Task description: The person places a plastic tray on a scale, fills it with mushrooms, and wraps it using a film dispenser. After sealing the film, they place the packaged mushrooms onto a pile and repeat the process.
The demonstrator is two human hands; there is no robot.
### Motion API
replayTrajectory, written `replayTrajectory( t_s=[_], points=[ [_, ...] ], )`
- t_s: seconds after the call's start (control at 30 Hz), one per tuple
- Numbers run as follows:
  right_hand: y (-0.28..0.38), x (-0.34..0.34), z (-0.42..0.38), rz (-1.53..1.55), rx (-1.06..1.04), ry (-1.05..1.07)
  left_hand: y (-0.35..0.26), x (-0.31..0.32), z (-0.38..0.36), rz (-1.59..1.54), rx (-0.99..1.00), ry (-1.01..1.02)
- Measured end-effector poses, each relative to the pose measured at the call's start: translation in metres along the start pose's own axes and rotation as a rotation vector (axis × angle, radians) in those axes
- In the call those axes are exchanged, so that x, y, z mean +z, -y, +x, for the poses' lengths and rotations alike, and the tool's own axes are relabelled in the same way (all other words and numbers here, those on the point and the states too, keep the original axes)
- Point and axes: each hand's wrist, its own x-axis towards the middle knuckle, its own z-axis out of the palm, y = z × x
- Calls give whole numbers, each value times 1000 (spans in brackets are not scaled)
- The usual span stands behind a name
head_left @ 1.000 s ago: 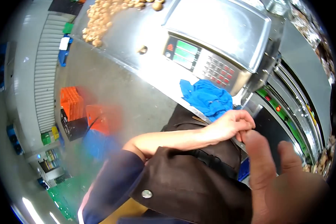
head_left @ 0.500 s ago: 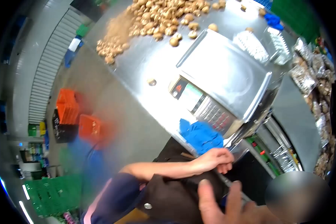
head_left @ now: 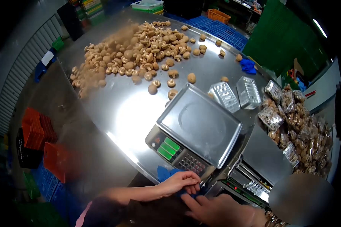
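Packs (head_left: 271, 118) sit wrapped at right, but loose mushrooms (head_left: 140, 49) heap the far left of the bench (head_left: 102, 109). 2 trays (head_left: 249, 92) lie beyond the scale (head_left: 201, 121). The left hand (head_left: 180, 182) curls by a blue cloth (head_left: 166, 173), the right hand (head_left: 220, 209) beside it; I can't tell if either grasps anything.

Blue cloth (head_left: 164, 173) partly behind left hand (head_left: 179, 182)

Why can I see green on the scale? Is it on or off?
It's on. The small screens at the front of the scale are glowing green.
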Motion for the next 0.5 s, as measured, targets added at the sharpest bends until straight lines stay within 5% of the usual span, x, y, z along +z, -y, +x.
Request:
replayTrajectory(
  t_s=[0.1,0.37,0.43,0.5],
  points=[
    [0,-5,20,349,207,193,-36,-34,-19,45,16,-23],
    [15,44,76,598,262,-26,-176,-87,-103,364,173,37],
    [18,33,89,631,253,46,-225,-87,-147,925,478,333],
    [20,17,102,646,292,187,-240,-89,-191,1088,714,688]
  ],
)
